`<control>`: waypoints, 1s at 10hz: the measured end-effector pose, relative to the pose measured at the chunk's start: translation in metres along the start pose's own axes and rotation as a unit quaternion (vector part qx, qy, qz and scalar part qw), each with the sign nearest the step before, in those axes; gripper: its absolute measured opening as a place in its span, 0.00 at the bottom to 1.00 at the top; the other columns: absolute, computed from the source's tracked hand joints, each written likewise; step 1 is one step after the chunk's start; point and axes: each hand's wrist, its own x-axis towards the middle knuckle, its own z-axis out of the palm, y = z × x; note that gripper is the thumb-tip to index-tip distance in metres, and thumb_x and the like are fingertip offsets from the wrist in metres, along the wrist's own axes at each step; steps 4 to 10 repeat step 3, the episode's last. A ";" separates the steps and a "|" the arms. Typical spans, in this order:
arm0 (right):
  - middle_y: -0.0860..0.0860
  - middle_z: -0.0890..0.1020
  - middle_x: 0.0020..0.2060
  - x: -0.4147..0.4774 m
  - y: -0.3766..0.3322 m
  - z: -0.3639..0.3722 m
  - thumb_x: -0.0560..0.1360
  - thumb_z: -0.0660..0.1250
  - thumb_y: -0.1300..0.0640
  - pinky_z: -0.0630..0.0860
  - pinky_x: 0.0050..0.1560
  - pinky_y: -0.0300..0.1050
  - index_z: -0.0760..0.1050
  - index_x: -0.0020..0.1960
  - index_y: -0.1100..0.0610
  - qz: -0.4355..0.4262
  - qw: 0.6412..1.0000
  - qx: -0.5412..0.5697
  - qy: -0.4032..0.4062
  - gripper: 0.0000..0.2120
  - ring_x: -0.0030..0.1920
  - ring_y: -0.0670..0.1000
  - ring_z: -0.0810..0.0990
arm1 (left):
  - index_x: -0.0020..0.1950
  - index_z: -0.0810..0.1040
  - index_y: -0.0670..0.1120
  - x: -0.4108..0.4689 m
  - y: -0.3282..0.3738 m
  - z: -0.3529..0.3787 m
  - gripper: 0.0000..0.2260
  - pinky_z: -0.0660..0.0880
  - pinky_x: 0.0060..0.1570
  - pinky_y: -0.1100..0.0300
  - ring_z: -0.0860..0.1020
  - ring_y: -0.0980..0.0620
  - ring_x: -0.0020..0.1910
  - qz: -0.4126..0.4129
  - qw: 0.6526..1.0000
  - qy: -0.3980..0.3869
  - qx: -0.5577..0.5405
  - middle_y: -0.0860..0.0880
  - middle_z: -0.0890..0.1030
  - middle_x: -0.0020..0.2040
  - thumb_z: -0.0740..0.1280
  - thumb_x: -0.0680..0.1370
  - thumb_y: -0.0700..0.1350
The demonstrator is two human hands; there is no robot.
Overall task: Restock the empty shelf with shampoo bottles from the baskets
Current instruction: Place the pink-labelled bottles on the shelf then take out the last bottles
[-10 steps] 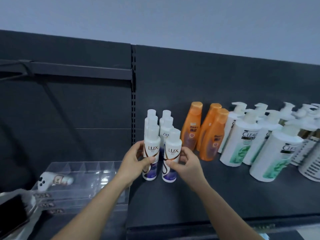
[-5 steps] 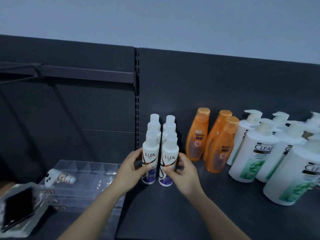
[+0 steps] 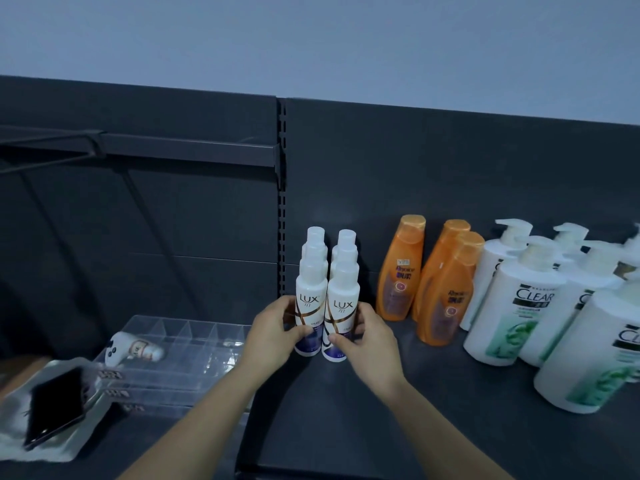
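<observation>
My left hand [image 3: 273, 332] grasps the left Lux bottle [image 3: 309, 303] and my right hand [image 3: 369, 341] the right Lux bottle [image 3: 343, 306], fingers curled round each. Both stand upright, touching, on the shelf [image 3: 433, 393], near the orange bottles [image 3: 400, 271].

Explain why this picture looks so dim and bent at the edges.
Head view: dim bluish light, no glare; the wide lens bows the back panel and stretches the CLEAR bottles at right; the left LUX bottle in the left hand and right LUX bottle in the right hand look sharp.
</observation>
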 end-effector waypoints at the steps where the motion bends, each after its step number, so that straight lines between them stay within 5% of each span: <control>1: 0.43 0.82 0.52 0.001 -0.005 -0.002 0.69 0.76 0.53 0.79 0.55 0.49 0.73 0.59 0.46 0.014 1.000 -0.001 -0.007 0.22 0.52 0.44 0.80 | 0.60 0.76 0.50 0.002 0.001 -0.002 0.18 0.74 0.50 0.66 0.79 0.57 0.50 0.002 1.000 -0.012 0.014 0.54 0.81 0.52 0.74 0.72 0.39; 2: 0.43 0.80 0.54 -0.005 -0.008 -0.004 0.69 0.77 0.53 0.78 0.58 0.49 0.70 0.64 0.46 0.035 0.999 -0.005 -0.010 0.27 0.54 0.44 0.79 | 0.66 0.73 0.50 -0.002 0.001 -0.005 0.23 0.75 0.59 0.57 0.78 0.55 0.56 0.011 0.999 -0.043 0.028 0.54 0.80 0.57 0.73 0.73 0.40; 3: 0.45 0.78 0.58 -0.014 -0.018 -0.005 0.70 0.76 0.51 0.76 0.61 0.48 0.67 0.69 0.47 0.058 0.998 -0.033 -0.003 0.31 0.59 0.47 0.78 | 0.70 0.68 0.49 -0.005 0.005 -0.018 0.27 0.70 0.59 0.61 0.74 0.53 0.63 0.023 0.994 -0.059 0.091 0.51 0.76 0.65 0.73 0.74 0.43; 10: 0.45 0.78 0.58 -0.014 -0.018 -0.005 0.70 0.76 0.51 0.76 0.61 0.48 0.67 0.69 0.47 0.058 0.998 -0.033 -0.003 0.31 0.59 0.47 0.78 | 0.70 0.68 0.49 -0.005 0.005 -0.018 0.27 0.70 0.59 0.61 0.74 0.53 0.63 0.023 0.994 -0.059 0.091 0.51 0.76 0.65 0.73 0.74 0.43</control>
